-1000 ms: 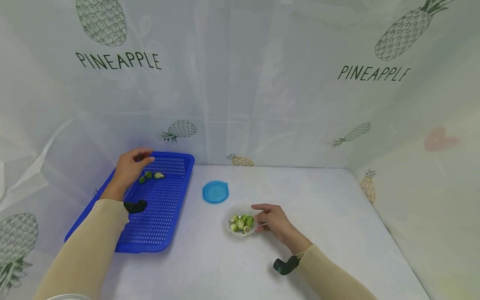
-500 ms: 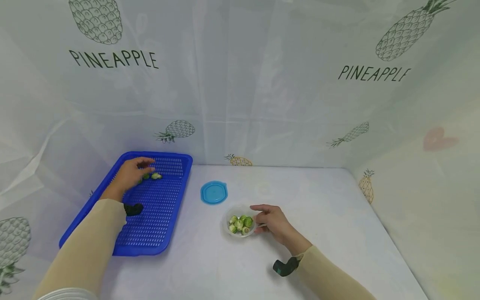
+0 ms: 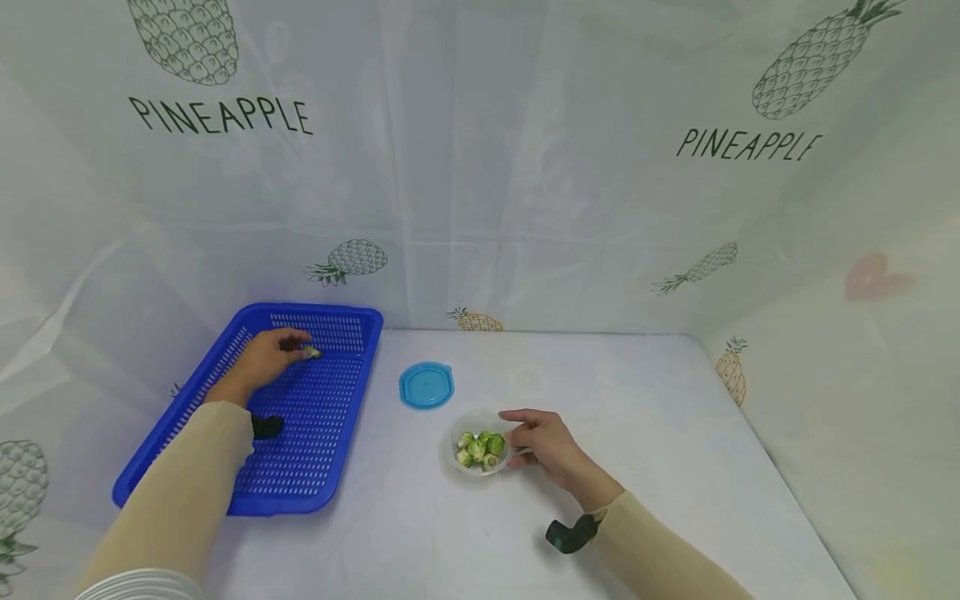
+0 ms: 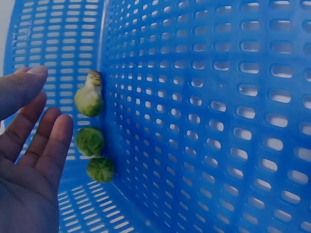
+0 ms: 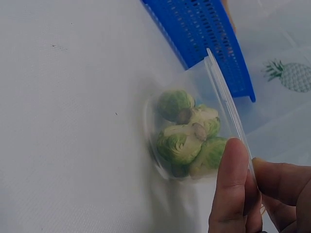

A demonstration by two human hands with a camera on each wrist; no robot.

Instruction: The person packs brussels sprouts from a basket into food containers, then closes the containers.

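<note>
Over the far left part of a blue plastic basket (image 3: 367,337), my left hand (image 3: 264,358) reaches in with its fingers loosely bent. In the left wrist view, three Brussels sprouts lie in a row by the basket wall: a pale one (image 4: 89,101), a green one (image 4: 90,141) and a smaller one (image 4: 101,169). The left fingers (image 4: 59,133) are close beside them, with a gap between. My right hand (image 3: 551,446) pinches the rim of a clear plastic container (image 5: 194,75), which stands on the table. Several Brussels sprouts (image 5: 180,144) sit inside it.
A light blue lid (image 3: 427,385) lies flat on the white table (image 3: 615,400) between the basket and the container. A pale curtain (image 3: 487,167) printed with pineapples hangs behind the table and along its sides.
My left hand has lowered into the basket, down towards the sprouts, and covers more of them in the head view. The right hand keeps its grip on the container. The view has shifted slightly.
</note>
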